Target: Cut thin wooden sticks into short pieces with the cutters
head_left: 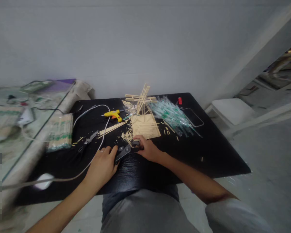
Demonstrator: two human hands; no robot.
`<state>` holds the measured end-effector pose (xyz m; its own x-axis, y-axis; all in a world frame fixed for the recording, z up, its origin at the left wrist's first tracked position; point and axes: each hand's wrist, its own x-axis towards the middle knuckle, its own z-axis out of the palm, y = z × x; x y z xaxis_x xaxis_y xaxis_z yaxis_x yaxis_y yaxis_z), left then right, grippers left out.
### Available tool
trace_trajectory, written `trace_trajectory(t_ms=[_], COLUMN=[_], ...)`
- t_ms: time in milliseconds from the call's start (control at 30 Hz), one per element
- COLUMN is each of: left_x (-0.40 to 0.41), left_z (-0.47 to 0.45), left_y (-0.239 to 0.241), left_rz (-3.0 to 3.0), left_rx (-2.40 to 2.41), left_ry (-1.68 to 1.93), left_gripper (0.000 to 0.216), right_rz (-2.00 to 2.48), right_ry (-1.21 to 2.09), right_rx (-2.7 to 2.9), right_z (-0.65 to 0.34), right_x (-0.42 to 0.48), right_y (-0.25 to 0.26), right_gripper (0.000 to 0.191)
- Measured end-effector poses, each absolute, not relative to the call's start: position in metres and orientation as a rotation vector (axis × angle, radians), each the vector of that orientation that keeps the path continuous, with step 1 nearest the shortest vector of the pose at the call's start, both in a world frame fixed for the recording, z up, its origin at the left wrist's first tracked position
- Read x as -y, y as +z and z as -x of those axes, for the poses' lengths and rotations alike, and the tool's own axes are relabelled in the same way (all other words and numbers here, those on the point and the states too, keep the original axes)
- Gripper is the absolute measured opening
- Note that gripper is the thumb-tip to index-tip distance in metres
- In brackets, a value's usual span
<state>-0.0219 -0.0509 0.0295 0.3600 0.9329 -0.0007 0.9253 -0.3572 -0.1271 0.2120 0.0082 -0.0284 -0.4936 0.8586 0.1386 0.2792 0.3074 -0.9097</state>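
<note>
My left hand point(102, 165) rests on the black table point(208, 152) with its fingers curled loosely, its fingertips against the handle end of a pair of black cutters point(126, 151). My right hand point(148, 149) is closed over the head of the same cutters, near the front edge of a flat panel of wooden sticks point(145, 127). Behind the panel stands a frame of crossed sticks point(142, 98). Loose stick pieces point(111, 128) lie to the left of the panel.
A yellow glue gun point(113, 114) with a white cable point(92, 111) lies at the back left. Black pliers point(87, 142) lie left of my hands. Clear wrappers point(171, 114), a phone point(192, 117), a red lighter point(179, 101) and packs of sticks point(60, 131) surround them.
</note>
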Motion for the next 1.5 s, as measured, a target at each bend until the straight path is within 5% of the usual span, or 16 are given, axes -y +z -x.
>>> trace_trajectory(t_ms=[267,800,1067,1333,1500], left_x=[0.051,0.048,0.032,0.001,-0.014], left_z=[0.019,0.023,0.034,0.037,0.019], left_y=[0.033,0.029,0.022,0.010,0.017], left_rz=[2.493,2.467,2.431,2.496,2.607], left_rx=[1.760,1.972,2.019,2.069,2.145], left_ry=[0.225,0.374,0.040,-0.476,-0.525], left_gripper=[0.027,0.039,0.026,0.039,0.050], right_rz=[1.018,1.056,1.066,1.110,1.144], right_ry=[1.157,1.176,1.283,0.926,0.887], right_rx=[1.970,1.942,1.858,2.195,2.121], right_z=[-0.213,-0.209,-0.222,-0.226,-0.230], right_x=[-0.008,-0.006,-0.021,-0.017,-0.017], right_y=[-0.026,-0.026,-0.027,-0.027,-0.025], right_gripper=[0.046,0.044,0.033,0.012,0.030])
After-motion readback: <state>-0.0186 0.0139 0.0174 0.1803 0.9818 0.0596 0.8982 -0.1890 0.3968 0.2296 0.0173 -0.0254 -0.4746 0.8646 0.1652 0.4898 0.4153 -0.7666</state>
